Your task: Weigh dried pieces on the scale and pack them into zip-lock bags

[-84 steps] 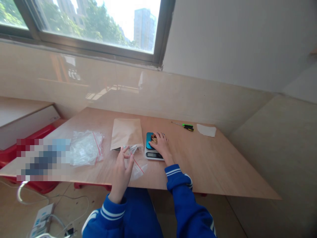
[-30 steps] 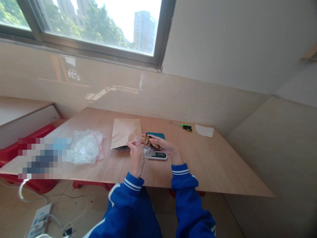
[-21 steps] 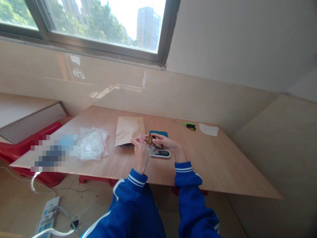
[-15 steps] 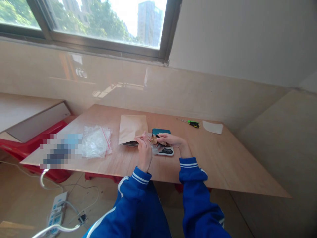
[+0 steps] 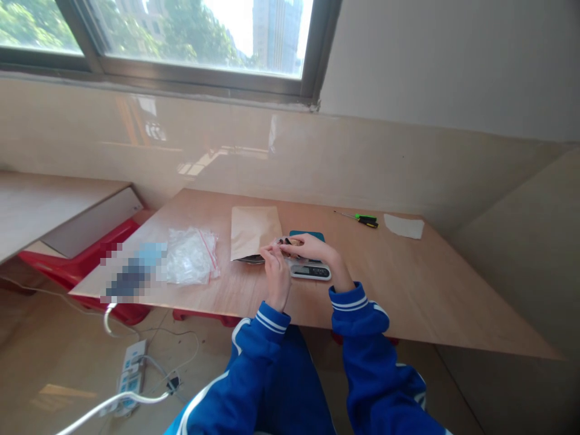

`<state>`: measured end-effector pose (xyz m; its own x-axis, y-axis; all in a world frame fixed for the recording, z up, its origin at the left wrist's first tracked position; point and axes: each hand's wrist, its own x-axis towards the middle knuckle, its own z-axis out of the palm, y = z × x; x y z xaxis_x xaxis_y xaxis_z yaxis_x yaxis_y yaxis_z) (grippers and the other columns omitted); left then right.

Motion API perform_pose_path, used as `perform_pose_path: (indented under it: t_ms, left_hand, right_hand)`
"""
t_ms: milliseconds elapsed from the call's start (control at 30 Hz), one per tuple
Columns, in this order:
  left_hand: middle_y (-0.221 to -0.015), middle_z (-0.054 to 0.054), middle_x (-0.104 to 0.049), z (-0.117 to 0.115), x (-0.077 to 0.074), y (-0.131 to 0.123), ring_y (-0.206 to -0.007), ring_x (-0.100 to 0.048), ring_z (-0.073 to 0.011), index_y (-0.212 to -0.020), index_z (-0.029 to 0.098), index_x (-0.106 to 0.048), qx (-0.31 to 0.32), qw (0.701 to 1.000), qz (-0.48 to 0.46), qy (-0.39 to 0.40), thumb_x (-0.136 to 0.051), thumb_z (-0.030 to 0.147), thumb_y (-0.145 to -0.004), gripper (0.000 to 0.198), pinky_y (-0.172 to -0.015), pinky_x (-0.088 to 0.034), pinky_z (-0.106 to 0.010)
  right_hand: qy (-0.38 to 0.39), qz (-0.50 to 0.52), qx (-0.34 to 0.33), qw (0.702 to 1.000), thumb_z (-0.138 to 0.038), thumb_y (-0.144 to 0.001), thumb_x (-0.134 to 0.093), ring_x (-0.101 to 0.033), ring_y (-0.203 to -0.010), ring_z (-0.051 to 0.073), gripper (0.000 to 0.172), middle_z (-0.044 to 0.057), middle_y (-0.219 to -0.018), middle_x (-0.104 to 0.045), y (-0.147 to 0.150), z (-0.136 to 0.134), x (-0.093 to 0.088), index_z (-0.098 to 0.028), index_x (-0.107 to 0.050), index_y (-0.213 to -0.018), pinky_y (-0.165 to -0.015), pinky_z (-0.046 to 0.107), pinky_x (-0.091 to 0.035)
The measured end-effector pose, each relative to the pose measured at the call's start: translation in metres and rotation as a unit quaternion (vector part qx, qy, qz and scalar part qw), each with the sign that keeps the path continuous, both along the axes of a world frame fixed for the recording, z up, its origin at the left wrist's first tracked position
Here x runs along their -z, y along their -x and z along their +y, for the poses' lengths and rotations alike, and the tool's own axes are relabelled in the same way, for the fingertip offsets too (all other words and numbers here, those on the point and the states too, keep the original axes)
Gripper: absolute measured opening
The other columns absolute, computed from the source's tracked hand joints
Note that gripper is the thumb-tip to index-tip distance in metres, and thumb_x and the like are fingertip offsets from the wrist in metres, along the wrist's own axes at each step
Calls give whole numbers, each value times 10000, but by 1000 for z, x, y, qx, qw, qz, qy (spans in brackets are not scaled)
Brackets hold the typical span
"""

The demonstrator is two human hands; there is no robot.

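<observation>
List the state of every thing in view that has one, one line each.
Left hand: fingers bent, grip unclear.
Right hand: fingers closed on brown pieces.
Brown pieces: held, partly hidden.
Paper bag: lying flat, mouth parted.
Scale: partly hidden, reading illegible.
Clear bags: piled flat.
Screwdrivers: lying together.
White sheet: lying flat.
Power strip: on the floor, cable plugged in.
Window: open or shut, cannot tell.

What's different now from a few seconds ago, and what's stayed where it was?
The right hand has taken the brown pieces off the scale and brought them left, to the left hand. The left hand has moved right, raising the small clear bag, now mostly hidden, from the table. The scale, brown paper bag, pile of clear bags, screwdrivers and white scrap stayed put.
</observation>
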<state>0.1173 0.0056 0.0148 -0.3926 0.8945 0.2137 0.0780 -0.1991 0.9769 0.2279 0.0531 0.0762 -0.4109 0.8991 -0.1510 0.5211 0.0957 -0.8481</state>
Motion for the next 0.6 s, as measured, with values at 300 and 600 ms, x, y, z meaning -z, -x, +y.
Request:
perform_pose_path:
  t_ms: [300,600]
  left_hand:
    - [-1138,-172,-600,-5,-9,33,-1101,-606,-230,-1029,186,-398,24,999,30,-9,-322,396,-982,228,-940,-465,-399]
    - [-1119,-150,-651,-3,-10,40,-1036,-647,-217,-1060,185,-436,104,994,43,-1,-390,360,-969,202,-887,-496,-376]
  right_hand:
    - [-27,62,-59,996,-436,-792,-662,-624,-780,169,536,68,-1100,-680,14,-7,3,-219,-612,-1280,-563,240,-526]
    - [-154,4,36,987,-355,-862,-574,-646,-939,229,296,69,-1042,-720,32,-16,3,-218,-710,-1087,-869,358,-511]
